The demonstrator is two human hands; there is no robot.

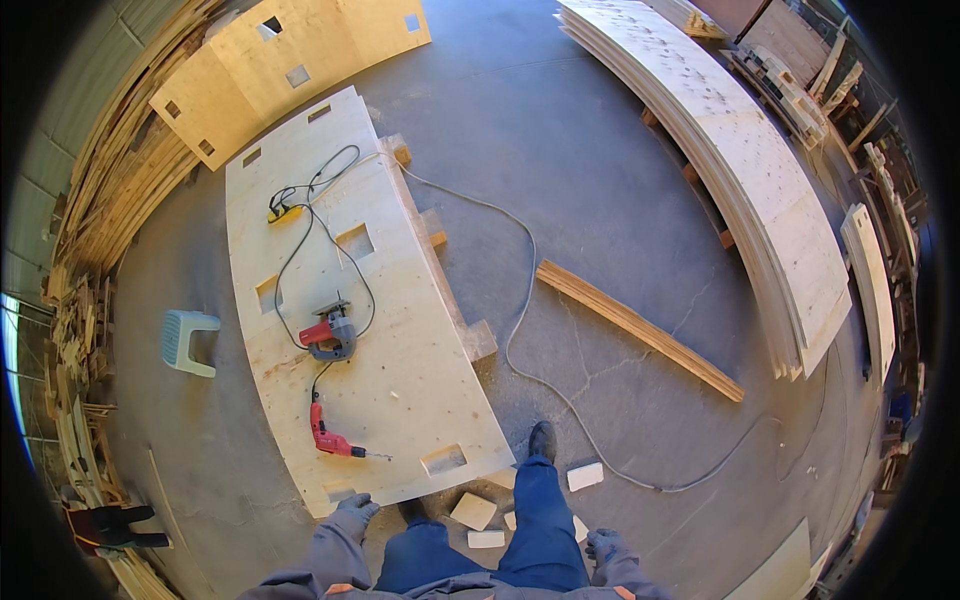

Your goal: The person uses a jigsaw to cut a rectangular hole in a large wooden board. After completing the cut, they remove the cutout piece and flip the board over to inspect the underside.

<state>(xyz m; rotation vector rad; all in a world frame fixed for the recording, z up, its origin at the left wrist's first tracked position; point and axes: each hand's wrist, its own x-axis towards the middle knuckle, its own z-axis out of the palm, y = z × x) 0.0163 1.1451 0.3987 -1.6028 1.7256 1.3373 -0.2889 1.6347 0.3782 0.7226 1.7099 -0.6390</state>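
Observation:
In front of me lies a long plywood panel (370,400) with several rectangular cutouts. My left hand (358,506), in a grey glove, is at the panel's near edge beside a corner cutout, fingers loosely extended and gripping nothing visible. My right hand (603,545), also gloved, hangs by my right side with fingers curled and nothing visible in them. Closest to the left hand among the tools is a red drill (328,436) with a bit fitted, lying on its side. Beyond it rests a red and grey jigsaw (330,332). A yellow power strip (285,214) with black cords lies farther up.
Plywood offcuts (474,511) lie around my feet. A cable (528,300) crosses the floor on the right, near long timber strips (640,330). Stacked plywood (740,160) stands far right; a pale plastic stool (188,342) is left. Timber supports (478,340) protrude beneath the panel.

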